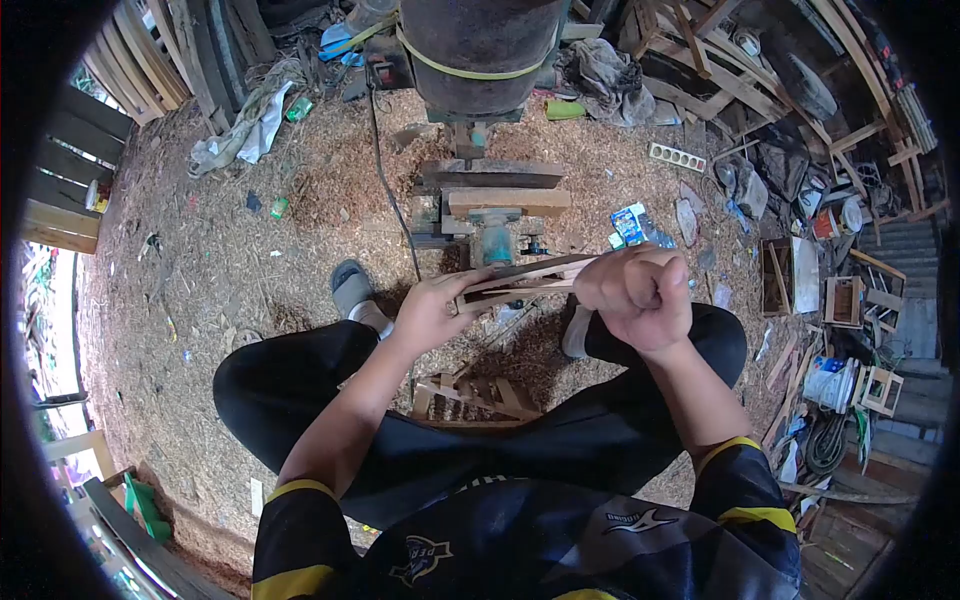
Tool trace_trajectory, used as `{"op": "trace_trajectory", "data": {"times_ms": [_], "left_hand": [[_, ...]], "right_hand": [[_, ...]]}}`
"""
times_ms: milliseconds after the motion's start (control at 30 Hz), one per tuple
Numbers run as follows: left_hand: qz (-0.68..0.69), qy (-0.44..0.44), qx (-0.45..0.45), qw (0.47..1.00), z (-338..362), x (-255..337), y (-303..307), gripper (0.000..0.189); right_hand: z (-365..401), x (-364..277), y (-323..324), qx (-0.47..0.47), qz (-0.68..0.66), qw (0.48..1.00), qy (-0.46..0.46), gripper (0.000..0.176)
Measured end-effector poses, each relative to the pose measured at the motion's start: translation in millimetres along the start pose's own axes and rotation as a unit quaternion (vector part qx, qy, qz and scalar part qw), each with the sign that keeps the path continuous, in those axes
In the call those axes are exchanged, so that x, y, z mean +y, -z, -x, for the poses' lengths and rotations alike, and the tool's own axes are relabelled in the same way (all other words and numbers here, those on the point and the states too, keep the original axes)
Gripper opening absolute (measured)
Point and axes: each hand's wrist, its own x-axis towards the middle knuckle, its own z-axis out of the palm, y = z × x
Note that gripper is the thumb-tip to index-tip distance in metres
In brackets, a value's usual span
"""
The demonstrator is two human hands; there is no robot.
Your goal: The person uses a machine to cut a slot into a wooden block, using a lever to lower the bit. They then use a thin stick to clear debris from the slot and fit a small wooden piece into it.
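Thin wooden slats point(525, 282), seen nearly edge-on, span the gap between my hands above the ground. My left hand point(433, 315) grips their left end, with the fingers mostly behind the wood. My right hand point(638, 297) is closed at the right end, its fingers curled and its thumb pointing up. How the slats are joined cannot be made out. Just beyond them stands a greenish metal vise-like fixture point(496, 240) with a wooden beam point(510, 200) across it. Below the slats, a small slatted wooden piece point(475, 398) lies between my legs.
A large dark drum point(482, 50) with a yellow band stands ahead. A black cable point(385, 180) runs along the shaving-covered ground. On the right are a white power strip point(677, 157), a blue packet point(629, 225), wooden boxes point(843, 300) and a coiled hose point(826, 444). Boards point(130, 60) lean at upper left.
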Motion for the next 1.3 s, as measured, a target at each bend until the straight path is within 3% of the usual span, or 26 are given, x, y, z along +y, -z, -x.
{"op": "trace_trajectory", "data": {"times_ms": [100,133,267,367,467,533,633,700,800,900,1033,1133,1300], "left_hand": [[-0.037,0.002,0.000,0.999,-4,9,-3,0.054],[-0.016,0.013,0.005,1.000,-5,12,-3,0.054],[0.009,0.045,0.007,0.999,-3,15,-2,0.053],[0.008,0.041,-0.004,0.999,-4,10,3,0.055],[0.011,0.027,-0.010,1.000,-4,6,4,0.058],[0.012,0.023,-0.010,1.000,-4,6,2,0.058],[0.023,0.028,-0.010,0.999,-7,11,-2,0.057],[0.035,0.036,-0.017,0.999,-7,15,0,0.059],[0.023,0.070,-0.027,0.997,-3,7,-1,0.061],[0.011,0.022,-0.018,1.000,-4,9,2,0.061],[-0.005,0.030,-0.011,0.999,-4,13,0,0.060],[0.023,-0.001,0.000,1.000,-6,14,-3,0.057],[0.005,0.044,-0.013,0.999,-3,16,-1,0.059]], "right_hand": [[4,22,-13,0.018,0.011,1.000,0.003,0.070],[5,25,-10,-0.021,-0.060,0.998,-0.019,0.067],[6,20,-10,-0.020,0.105,0.994,0.007,0.064],[15,10,13,0.060,0.155,0.985,0.056,0.063],[16,-9,32,-0.001,0.046,0.999,0.006,0.072],[12,-4,10,0.009,0.097,0.993,0.065,0.070],[11,14,-17,0.003,0.156,0.984,0.079,0.070],[5,18,-23,-0.022,0.100,0.994,0.022,0.070],[9,11,-5,0.003,0.152,0.988,0.019,0.072],[14,-6,13,-0.011,0.172,0.982,0.075,0.065],[15,-15,6,-0.032,0.145,0.988,0.043,0.070],[13,15,-19,-0.003,0.108,0.993,0.040,0.068],[8,24,-9,-0.003,0.139,0.990,0.028,0.065]]}}
